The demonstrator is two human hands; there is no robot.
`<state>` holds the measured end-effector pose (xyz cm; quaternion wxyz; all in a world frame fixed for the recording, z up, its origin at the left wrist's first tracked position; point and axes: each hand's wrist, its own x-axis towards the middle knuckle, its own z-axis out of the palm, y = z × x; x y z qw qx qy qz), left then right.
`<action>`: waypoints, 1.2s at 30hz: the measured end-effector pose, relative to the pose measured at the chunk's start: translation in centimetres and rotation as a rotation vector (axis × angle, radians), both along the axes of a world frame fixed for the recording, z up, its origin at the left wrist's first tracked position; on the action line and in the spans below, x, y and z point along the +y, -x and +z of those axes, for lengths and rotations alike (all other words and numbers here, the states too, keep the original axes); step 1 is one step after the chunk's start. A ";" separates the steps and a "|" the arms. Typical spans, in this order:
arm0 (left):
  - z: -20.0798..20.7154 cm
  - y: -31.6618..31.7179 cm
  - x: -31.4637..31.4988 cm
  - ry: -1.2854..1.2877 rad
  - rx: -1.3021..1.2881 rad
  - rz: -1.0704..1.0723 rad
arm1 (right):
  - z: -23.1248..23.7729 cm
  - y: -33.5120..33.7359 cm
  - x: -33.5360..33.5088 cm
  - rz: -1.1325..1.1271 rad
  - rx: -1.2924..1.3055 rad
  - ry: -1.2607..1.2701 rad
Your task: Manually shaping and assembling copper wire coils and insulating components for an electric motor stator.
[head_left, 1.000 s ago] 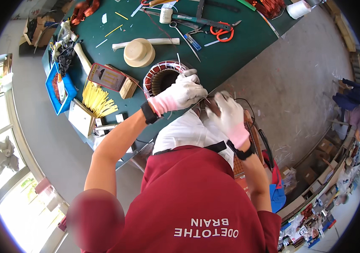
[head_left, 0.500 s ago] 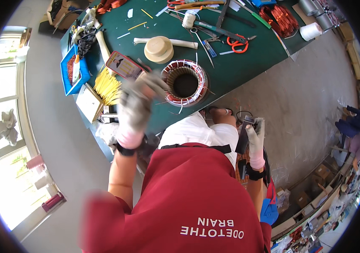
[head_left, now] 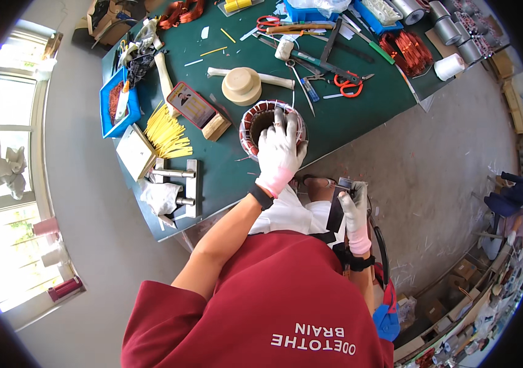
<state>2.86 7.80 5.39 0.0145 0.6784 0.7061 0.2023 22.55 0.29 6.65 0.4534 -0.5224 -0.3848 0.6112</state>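
A wire-wound motor stator (head_left: 248, 136), a ring with red-brown windings and white lacing, stands on the green table near its front edge. My left hand (head_left: 280, 150), in a whitish glove, lies over its right part. The fingers stretch toward the far rim, the thumb is apart on the right, and the hand hides much of the ring. Lower right, off the table beside my leg, my gloved right hand (head_left: 356, 214) is closed on a black flat bar-like thing (head_left: 335, 211) with a shiny upper end. Its exact kind does not show.
Behind the stator stand a round wooden block (head_left: 241, 86) and a pale stick. To the left are a phone (head_left: 193, 104) on a wooden stand, yellow strips (head_left: 166, 135) and a metal frame (head_left: 192, 190). Orange-handled scissors (head_left: 350, 86) and a hammer lie at the back right.
My left hand has moved right, from beside the phone onto the stator. My right hand still holds the black thing. The view has shifted slightly.
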 end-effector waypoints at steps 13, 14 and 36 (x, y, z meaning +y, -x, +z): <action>1.3 0.5 2.3 -0.154 -0.348 -0.022 | -2.5 -1.1 -0.6 0.061 -0.149 -0.043; 0.7 0.0 2.7 -0.252 -0.362 -0.030 | -3.0 -1.7 -0.6 0.046 -0.158 -0.053; 0.8 -1.2 2.3 -0.331 -0.168 -0.446 | -1.8 -1.4 1.8 -0.080 -0.215 -0.056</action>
